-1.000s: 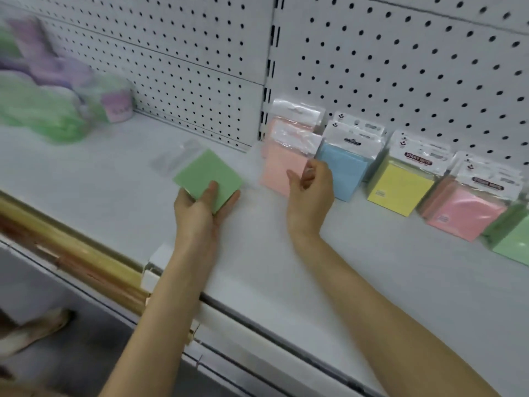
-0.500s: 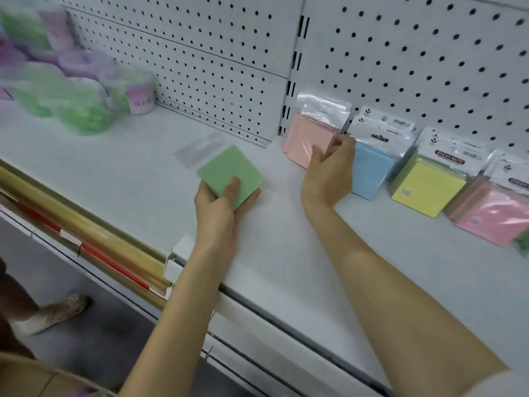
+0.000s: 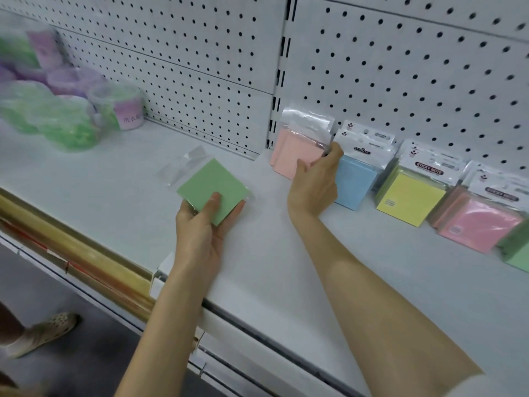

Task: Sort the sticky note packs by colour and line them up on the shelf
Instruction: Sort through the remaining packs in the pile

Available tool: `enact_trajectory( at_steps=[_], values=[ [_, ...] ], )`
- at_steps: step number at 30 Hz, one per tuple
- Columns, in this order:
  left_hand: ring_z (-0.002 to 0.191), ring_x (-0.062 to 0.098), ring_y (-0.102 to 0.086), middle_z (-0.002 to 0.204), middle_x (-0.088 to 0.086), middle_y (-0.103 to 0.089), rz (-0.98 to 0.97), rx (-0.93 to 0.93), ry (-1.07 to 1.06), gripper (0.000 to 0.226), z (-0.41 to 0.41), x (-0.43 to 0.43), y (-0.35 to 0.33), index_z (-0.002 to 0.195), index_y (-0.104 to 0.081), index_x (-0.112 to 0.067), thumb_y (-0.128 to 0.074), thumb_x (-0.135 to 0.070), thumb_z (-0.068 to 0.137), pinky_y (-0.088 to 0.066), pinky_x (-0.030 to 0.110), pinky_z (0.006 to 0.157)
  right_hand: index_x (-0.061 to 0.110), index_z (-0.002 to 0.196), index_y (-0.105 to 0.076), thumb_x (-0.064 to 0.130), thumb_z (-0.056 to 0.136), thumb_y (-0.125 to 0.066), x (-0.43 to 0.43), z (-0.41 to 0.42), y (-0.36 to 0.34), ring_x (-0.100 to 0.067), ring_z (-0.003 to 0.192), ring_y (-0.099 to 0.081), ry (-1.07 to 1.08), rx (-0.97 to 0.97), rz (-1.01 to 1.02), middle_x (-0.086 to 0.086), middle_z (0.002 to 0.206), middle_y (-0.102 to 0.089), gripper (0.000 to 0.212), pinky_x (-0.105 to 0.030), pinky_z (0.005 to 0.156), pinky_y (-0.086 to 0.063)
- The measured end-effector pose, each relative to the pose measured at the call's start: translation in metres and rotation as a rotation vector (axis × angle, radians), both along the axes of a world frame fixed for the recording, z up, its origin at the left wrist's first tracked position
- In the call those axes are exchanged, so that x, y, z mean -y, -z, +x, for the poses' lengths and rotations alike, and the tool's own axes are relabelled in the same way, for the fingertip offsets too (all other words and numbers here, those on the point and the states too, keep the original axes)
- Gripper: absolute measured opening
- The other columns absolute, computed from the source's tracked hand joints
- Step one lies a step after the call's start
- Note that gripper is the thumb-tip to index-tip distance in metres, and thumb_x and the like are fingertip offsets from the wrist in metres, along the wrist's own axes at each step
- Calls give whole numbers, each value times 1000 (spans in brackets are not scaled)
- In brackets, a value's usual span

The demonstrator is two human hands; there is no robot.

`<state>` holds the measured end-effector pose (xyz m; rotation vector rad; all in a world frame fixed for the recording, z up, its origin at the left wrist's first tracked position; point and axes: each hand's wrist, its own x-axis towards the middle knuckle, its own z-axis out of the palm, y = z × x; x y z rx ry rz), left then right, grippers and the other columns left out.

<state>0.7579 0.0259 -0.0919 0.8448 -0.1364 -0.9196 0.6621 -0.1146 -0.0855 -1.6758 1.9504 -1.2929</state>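
Note:
My left hand (image 3: 204,224) holds a green sticky note pack (image 3: 211,187) by its near corner, thumb on top, just above the white shelf (image 3: 286,253). My right hand (image 3: 315,181) grips the right edge of a peach pack (image 3: 294,153) that leans against the pegboard, with another peach pack behind it. To the right stand a blue pack (image 3: 356,181), a yellow pack (image 3: 409,199), a pink pack (image 3: 478,224) and a green pack (image 3: 518,253) cut off by the frame edge.
Green and purple plastic tubs (image 3: 65,110) crowd the shelf's far left. A gold rail (image 3: 71,253) runs along the lower shelf front. Someone's shoe (image 3: 43,333) stands on the floor at the lower left. The pegboard (image 3: 400,67) backs the shelf.
My right hand pushed the front peach pack back upright against the pegboard and now grips its right edge. My left hand kept hold of the green pack.

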Motion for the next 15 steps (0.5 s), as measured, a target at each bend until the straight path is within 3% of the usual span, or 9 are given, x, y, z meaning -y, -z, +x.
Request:
enact_trajectory(
  at_steps=[4, 7, 11, 15],
  values=[
    [107, 28, -66, 124, 11, -63, 17, 22, 15, 33, -1, 0, -2, 127, -50, -3, -50, 1, 95, -57, 40, 83, 17, 132, -39, 19, 92, -57, -6, 0, 1, -22, 87, -63, -63, -11, -73, 3, 109, -60, 44, -29, 61, -34],
    [107, 28, -65, 126, 12, -62, 20, 22, 23, 34, -1, -1, -2, 129, -49, -2, -50, 1, 95, -57, 41, 84, 13, 125, -46, 19, 96, -47, -9, 2, 4, -24, 96, -61, -109, -50, -138, 0, 115, -60, 29, -30, 62, -36],
    [108, 29, -65, 127, 13, -61, 24, 12, 23, 35, -1, -1, -2, 130, -48, -1, -50, 1, 95, -57, 42, 84, 11, 119, -56, 16, 96, -44, -16, -1, 8, -25, 113, -51, -193, -178, -186, -4, 125, -56, 26, -37, 73, -47],
    [108, 29, -65, 127, 14, -61, 17, -7, 10, 35, -1, -1, -3, 130, -48, -1, -50, 1, 95, -58, 40, 82, 16, 125, -56, 16, 97, -43, -27, -11, 13, -20, 138, -25, -309, -245, -11, 0, 153, -26, 31, -35, 88, -44]
  ],
)
